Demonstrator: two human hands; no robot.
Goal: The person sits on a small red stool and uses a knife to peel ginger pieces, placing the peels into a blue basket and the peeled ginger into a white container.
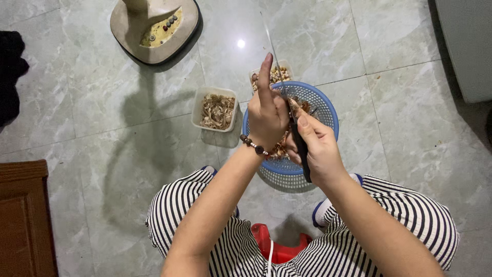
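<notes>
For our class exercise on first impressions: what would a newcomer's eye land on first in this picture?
At centre, the two hands: the left hand, with a bead bracelet at the wrist and forefinger raised, and the right hand, its grip closed on a knife. Under them sits a blue basket on the pale tiled floor. Left of it stands a tub of brown scraps.

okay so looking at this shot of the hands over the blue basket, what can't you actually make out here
Head view only:
- What the left hand pinches: hidden behind its own fingers.
- Thin steel knife blade in the right hand: its lower part is covered by both hands.
- Round blue plastic basket: contents mostly blocked by the hands.
- Far clear plastic tub: pieces too small to identify.
- Red plastic stool: cut off by the bottom edge.
</notes>
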